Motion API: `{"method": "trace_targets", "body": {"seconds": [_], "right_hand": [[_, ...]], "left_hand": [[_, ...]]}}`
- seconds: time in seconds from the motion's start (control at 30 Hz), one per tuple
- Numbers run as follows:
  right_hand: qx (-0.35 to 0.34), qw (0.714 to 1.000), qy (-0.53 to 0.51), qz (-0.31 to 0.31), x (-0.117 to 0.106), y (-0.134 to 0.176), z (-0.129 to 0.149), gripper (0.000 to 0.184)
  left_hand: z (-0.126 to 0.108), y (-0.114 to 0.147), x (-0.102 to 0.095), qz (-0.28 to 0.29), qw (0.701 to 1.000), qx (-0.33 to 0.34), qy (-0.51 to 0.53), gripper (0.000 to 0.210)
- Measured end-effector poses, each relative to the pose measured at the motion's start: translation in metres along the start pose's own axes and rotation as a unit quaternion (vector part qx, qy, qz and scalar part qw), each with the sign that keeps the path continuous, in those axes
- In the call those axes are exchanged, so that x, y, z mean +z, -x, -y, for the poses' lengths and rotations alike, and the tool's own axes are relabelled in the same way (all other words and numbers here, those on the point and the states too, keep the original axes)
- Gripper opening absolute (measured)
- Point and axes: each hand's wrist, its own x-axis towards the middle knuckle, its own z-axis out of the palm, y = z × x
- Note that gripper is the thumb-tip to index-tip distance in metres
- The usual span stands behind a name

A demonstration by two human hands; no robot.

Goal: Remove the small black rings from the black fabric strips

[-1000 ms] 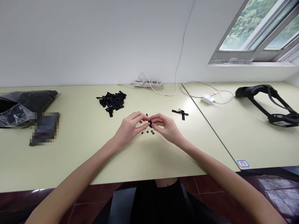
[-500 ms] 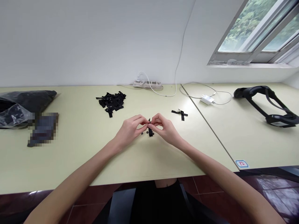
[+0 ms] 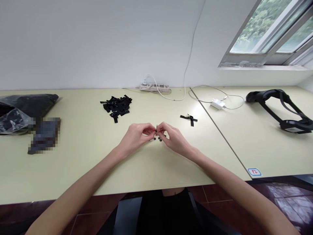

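Observation:
Fingertips of my left hand (image 3: 135, 136) and my right hand (image 3: 174, 137) meet above the table, both closed in a pinch. Between them is a black strip (image 3: 156, 127), mostly hidden by the fingers; only a thin upright end and a bit beside the right hand show. Several small black rings (image 3: 155, 139) lie on the table just below the fingertips. Whether a ring is also in the fingers, I cannot tell. Beyond my left hand lies a pile of black strips (image 3: 117, 106). A few crossed black strips (image 3: 192, 120) lie beyond my right hand.
Along the wall sits a power strip (image 3: 156, 87) with a white cable. A white charger (image 3: 218, 104) and a black headset-like frame (image 3: 290, 122) are to the right. At left are a dark plastic bag (image 3: 36, 106) and a pixelated dark object (image 3: 46, 134).
The black strip hung below my fingers before; now its lower part has turned away and is mostly hidden behind the right hand. More of the rings show. Both hands stay pinched together.

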Motion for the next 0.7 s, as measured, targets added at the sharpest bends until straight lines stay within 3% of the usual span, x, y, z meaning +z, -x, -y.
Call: {"method": "trace_targets", "body": {"seconds": [0.23, 0.7], "right_hand": [[-0.032, 0.999, 0.014, 0.003, 0.003, 0.001, -0.003, 0.014], [-0.022, 0.999, -0.025, 0.013, 0.005, 0.001, -0.010, 0.014]], "left_hand": [[0.001, 0.002, 0.004, -0.004, 0.999, -0.038, 0.009, 0.009], [0.017, -0.005, 0.009, -0.041, 0.992, -0.084, 0.087, 0.005]]}}
